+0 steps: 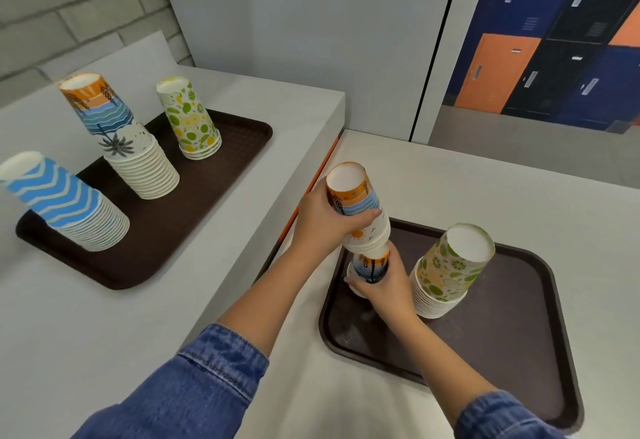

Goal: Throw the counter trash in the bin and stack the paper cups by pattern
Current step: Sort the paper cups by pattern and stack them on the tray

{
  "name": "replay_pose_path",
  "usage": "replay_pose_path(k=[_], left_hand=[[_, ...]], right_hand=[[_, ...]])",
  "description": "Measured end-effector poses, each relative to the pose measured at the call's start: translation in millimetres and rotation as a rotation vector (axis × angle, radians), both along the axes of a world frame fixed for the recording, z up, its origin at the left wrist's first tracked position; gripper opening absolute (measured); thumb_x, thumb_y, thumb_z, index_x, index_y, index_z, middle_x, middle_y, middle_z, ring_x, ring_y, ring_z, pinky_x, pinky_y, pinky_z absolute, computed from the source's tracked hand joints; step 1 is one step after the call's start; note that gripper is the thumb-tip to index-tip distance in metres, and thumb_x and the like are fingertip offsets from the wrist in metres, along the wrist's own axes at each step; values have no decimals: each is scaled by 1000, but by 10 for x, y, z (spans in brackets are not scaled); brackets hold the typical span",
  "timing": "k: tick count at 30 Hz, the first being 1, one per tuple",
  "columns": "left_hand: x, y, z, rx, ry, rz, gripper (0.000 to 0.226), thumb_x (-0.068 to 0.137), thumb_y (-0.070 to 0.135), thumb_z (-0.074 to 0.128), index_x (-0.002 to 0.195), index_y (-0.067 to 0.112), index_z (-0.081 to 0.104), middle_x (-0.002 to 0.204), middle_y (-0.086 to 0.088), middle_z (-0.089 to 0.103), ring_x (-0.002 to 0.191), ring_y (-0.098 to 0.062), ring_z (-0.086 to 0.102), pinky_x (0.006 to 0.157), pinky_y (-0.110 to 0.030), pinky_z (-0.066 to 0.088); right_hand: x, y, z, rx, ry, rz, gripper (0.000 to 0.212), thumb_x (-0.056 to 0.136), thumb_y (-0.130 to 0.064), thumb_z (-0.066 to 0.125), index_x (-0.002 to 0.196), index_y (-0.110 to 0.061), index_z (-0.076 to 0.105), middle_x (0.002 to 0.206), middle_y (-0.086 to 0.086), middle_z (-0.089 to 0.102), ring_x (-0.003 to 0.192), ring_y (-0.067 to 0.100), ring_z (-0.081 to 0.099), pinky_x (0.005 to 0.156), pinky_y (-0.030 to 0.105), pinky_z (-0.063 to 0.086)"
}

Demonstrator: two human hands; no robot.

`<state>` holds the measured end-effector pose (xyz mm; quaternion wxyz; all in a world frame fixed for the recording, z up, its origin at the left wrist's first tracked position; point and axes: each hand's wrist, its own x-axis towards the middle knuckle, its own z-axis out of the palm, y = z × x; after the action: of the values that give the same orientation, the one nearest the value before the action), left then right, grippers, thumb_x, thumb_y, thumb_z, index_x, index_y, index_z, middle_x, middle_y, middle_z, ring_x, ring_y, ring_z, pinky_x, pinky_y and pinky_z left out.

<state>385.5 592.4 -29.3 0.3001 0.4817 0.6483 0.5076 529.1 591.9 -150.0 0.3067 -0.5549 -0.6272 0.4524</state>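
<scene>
Two brown trays hold upside-down paper cups. The left tray [239, 137], on the higher desk [86, 317], carries three stacks: a blue zigzag stack [69, 206] at its near end, a sunset-and-palm stack [121, 134] in the middle and a lemon-and-lime stack [188, 120] at its far end. The right tray [502, 334] lies on the lower desk [467, 189] and carries one lemon-and-lime stack [450, 269] at its far right, plus the sunset cups being handled at its far-left corner. There the left hand [322, 224] wraps its fingers and thumb round a short, tilted bundle of sunset cups [356, 203], whose open rims sit over the top of a lower sunset cup [372, 267]. The right hand [388, 286] curls round that lower cup just above the tray; how many cups are nested under it cannot be told. Both forearms come out of rolled denim sleeves [194, 386]. So there are two lemon-and-lime stacks, one zigzag stack and one finished sunset stack.
</scene>
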Motion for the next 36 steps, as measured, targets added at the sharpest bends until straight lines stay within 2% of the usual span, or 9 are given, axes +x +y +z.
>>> replay_pose_path(k=[2,5,8,13,17,21,29,33,36], left_hand=[[-11,-8,-2,5,-12,22,63,59,28,89,113,21,58,103,12,65,97,-3,63,87,-27,55],[-28,-7,-5,8,-35,41,68,59,29,89,118,16,59,109,6,67,101,-8,65,89,-33,56],[-44,0,28,16,-37,58,68,59,30,89,118,15,59,110,4,68,102,-9,65,90,-35,56],[-111,4,155,35,-22,68,58,62,25,88,111,21,57,102,12,65,94,-3,63,86,-25,55],[-257,4,213,51,-24,119,64,60,30,89,115,15,60,108,4,68,99,-10,66,88,-33,56],[-408,-15,244,70,-38,169,63,61,27,89,115,13,60,109,1,69,99,-11,66,89,-36,56],[-562,-89,409,113,-5,209,56,64,23,87,112,17,58,100,11,66,93,-1,64,82,-20,54],[-759,-134,620,162,-10,251,61,62,25,88,115,13,59,107,3,68,98,-8,66,88,-30,56],[-990,-210,905,202,23,309,58,65,25,86,115,12,59,105,7,67,94,0,65,81,-18,55]], right_hand=[[-35,19,-4,33,2,-40,73,65,-26,87,124,-32,45,117,-13,56,109,6,57,89,23,49],[-45,24,-6,48,-17,-62,70,68,-24,85,127,-24,48,109,-13,55,104,7,57,85,23,47],[-44,28,2,47,-27,-68,68,68,-22,85,127,-24,49,106,-15,54,101,6,54,83,21,45],[-19,44,9,46,-63,-54,73,68,-25,85,131,-27,47,115,-12,59,109,8,56,90,26,48],[-16,74,64,57,-105,-61,75,68,-28,85,132,-25,47,124,-4,61,116,17,58,96,36,50],[-31,103,133,83,-121,-53,74,67,-28,85,131,-23,48,123,-2,62,115,18,58,94,31,49],[-59,184,378,118,-102,-76,73,67,-30,85,130,-19,50,121,0,64,112,20,61,91,33,51],[-191,244,751,157,-49,-68,66,67,-29,85,123,-17,53,115,-1,65,106,18,62,84,26,47],[-383,299,1119,213,46,-34,63,66,-28,86,120,-18,54,107,-8,63,100,14,61,83,28,51]])
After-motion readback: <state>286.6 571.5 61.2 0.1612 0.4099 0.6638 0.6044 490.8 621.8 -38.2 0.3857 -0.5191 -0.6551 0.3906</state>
